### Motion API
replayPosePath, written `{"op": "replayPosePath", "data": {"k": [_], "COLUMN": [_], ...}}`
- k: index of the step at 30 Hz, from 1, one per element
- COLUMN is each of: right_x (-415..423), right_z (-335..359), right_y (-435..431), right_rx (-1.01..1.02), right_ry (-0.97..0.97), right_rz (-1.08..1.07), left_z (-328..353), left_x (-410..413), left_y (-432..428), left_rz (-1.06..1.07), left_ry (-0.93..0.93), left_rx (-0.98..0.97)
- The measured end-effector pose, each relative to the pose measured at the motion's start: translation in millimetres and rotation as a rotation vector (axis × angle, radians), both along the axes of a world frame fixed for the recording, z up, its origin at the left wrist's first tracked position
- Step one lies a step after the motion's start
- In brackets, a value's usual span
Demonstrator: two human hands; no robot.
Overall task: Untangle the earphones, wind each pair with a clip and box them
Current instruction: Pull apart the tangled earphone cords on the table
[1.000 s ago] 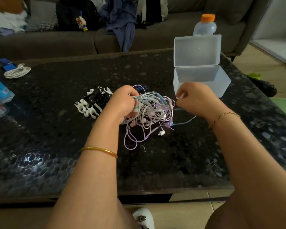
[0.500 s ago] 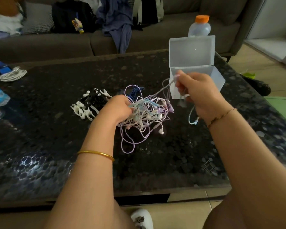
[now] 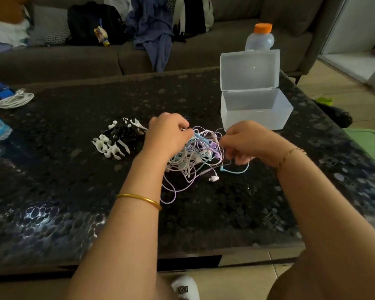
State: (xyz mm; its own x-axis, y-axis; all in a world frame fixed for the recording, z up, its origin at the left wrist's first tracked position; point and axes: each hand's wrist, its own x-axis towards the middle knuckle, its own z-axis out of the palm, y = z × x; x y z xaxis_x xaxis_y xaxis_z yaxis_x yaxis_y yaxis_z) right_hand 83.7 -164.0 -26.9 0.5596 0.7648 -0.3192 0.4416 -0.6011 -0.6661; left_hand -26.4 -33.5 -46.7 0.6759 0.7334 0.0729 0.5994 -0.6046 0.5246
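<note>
A tangle of earphones (image 3: 196, 158) in white, lilac and pale blue lies in the middle of the dark table (image 3: 74, 191). My left hand (image 3: 167, 137) grips the left side of the tangle. My right hand (image 3: 245, 144) pinches cords at its right side, with a pale blue cord (image 3: 236, 171) trailing below it. A pile of black and white winder clips (image 3: 117, 139) sits just left of my left hand. A translucent plastic box (image 3: 256, 113) stands behind my right hand, lid (image 3: 249, 70) up.
A bottle with an orange cap (image 3: 260, 37) stands behind the box. A coiled white cable (image 3: 15, 100) and a blue item (image 3: 2, 92) lie at the far left. A sofa with bags and clothes (image 3: 152, 33) runs behind the table.
My right hand had lifted a cord up toward the box half a second ago; now it is back down at the right side of the tangle. My left hand stays on the tangle.
</note>
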Motion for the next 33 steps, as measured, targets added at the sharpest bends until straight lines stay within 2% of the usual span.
{"op": "replayPosePath", "data": {"k": [3,7,10,13,15,17,19,21,24,29,31,33], "right_x": [5,10,11,2,-6,-12,-14,-15,-16,-21,-18,-12], "right_z": [-8,-11,-10,-5,-7,-17,-23,-21,-12,3,3,2], "right_y": [1,-1,7,16,24,31,34,35,31,25,24,25], "right_rx": [-0.135,-0.221,0.030,0.403,0.437,0.355,0.313,0.377,0.551,0.848,0.896,0.926], "right_ry": [-0.086,-0.245,-0.481,-0.459,-0.402,-0.399,-0.434,-0.453,-0.286,0.294,0.390,0.370], "right_rz": [0.018,-0.012,-0.102,-0.118,-0.007,0.078,0.075,0.035,-0.021,-0.187,-0.280,-0.431], "left_z": [-10,-8,-3,0,2,4,6,9,11,2,0,-2], "left_x": [4,1,-2,-6,-8,-10,-12,-13,-13,-15,-17,-18], "left_y": [-2,2,5,9,9,9,7,6,4,8,10,12], "left_rz": [-0.009,0.026,0.003,-0.028,-0.045,-0.065,-0.082,-0.113,-0.158,-0.141,-0.139,-0.142], "left_ry": [0.131,0.034,-0.053,-0.156,-0.222,-0.272,-0.298,-0.299,-0.267,-0.074,-0.026,0.014], "left_rx": [-0.006,0.017,-0.031,-0.161,-0.229,-0.259,-0.268,-0.262,-0.272,-0.178,-0.166,-0.149]}}
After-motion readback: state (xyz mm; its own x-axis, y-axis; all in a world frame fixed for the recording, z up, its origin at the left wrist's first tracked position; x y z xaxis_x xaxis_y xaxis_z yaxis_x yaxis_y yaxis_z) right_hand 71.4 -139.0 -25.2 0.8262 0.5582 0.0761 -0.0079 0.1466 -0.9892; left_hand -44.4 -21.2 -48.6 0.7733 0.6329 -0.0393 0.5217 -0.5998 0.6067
